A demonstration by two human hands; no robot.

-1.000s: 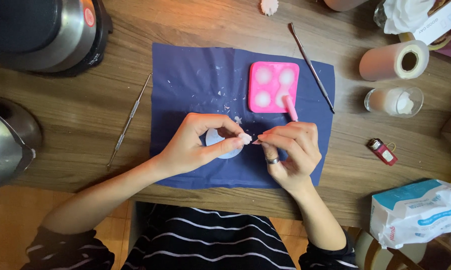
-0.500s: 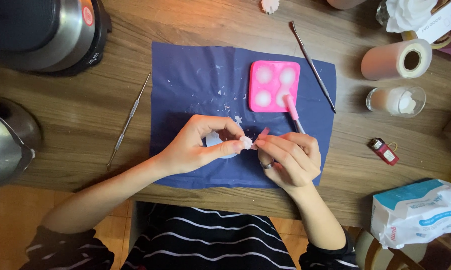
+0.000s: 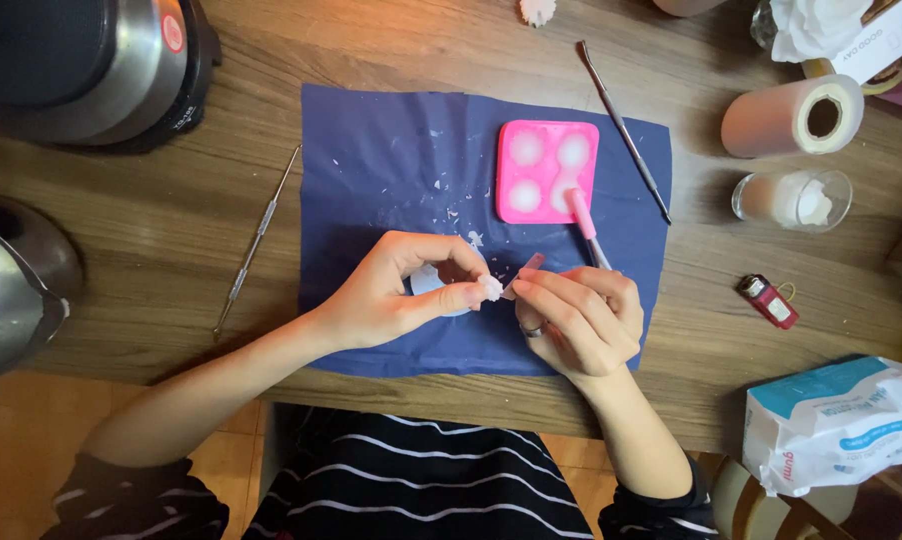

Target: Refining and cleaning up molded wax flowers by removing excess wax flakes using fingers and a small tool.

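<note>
- the left hand [image 3: 396, 295] sits over the near middle of the dark blue mat [image 3: 371, 170], its thumb and forefinger closed in a pinch on a small white lump [image 3: 490, 288]; the other fingers curl loosely above it.
- the lump is at the near centre of the mat, held just above it, between the two hands.
- the right hand [image 3: 576, 320] is just right of the lump, fingers curled shut round a thin pink-handled tool [image 3: 527, 268] whose tip points at the lump; whether the tip touches it is too small to tell. a ring shows on one finger.
- under the left hand's fingers a pale blue round disc [image 3: 433, 285] lies on the mat, mostly hidden.
- far of the hands, a square pink mould [image 3: 547, 170] with round white-filled hollows rests on the mat; a pink brush-like stick [image 3: 583, 215] lies from its near right corner toward the right hand.
- a thin metal tool [image 3: 623, 130] lies slantwise at the mat's far right edge; another [image 3: 258, 235] lies on the wooden table [image 3: 151, 220] left of the mat.
- right side: a pale roll [image 3: 791, 115] on its side, a small clear glass [image 3: 793, 200] near of it, and a small red object [image 3: 768, 300] nearer still.
- near right corner: a soft rectangular wipes pack [image 3: 836, 425], white with a blue top.
- far right corner: a white box edge [image 3: 896, 35] with print.
- far left: a black and steel appliance [image 3: 101, 65]; a shiny metal pot [image 3: 11, 285] at the left edge.
</note>
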